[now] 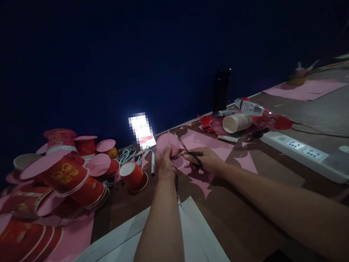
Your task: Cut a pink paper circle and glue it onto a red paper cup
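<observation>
My left hand (165, 166) is closed on a round pink paper disc (167, 143), held upright above the brown table (268, 187). Just to its right, my right hand (205, 159) grips black-handled scissors (186, 149), with the blades reaching up to the disc's right edge. A pink paper sheet (202, 142) lies beneath both hands, and pointed pink offcuts (247, 163) lie to the right.
Red paper cups (66, 175) capped with pink discs pile up at the left. A white marker (152, 164) and a lit phone (141, 130) lie behind the hands. A power strip (309, 153), a paper cup stack (236, 122), a bottle (249, 107) and a dark flask (221, 89) stand at the right.
</observation>
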Tool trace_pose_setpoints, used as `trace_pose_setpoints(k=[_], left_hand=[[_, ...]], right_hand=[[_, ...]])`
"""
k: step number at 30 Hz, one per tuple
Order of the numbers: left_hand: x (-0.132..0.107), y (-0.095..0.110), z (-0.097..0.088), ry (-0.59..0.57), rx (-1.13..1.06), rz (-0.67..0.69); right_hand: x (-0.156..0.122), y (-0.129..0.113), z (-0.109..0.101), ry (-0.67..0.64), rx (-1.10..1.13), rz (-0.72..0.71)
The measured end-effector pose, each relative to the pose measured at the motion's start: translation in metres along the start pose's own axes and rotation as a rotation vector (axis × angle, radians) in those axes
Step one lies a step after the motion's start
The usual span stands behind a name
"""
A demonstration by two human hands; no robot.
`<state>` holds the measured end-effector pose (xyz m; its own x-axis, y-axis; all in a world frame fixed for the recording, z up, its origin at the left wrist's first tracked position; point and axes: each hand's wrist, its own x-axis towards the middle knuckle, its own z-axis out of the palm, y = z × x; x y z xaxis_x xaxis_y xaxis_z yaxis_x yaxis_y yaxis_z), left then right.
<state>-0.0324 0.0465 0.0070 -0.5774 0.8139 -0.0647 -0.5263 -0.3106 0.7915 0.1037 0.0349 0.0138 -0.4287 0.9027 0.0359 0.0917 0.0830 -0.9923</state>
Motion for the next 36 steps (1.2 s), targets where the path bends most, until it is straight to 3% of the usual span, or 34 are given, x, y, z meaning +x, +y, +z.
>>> trace_pose_setpoints(k=[7, 36], left_hand=[[0.005, -0.007, -0.003, -0.068, -0.031, 0.04], [0.014, -0.02, -0.01, -0.063, 0.004, 0.066]], right_hand=[[0.001, 0.001, -0.001, -0.007, -0.026, -0.008], [0.001, 0.002, 0.0, 0.002, 0.001, 0.004]])
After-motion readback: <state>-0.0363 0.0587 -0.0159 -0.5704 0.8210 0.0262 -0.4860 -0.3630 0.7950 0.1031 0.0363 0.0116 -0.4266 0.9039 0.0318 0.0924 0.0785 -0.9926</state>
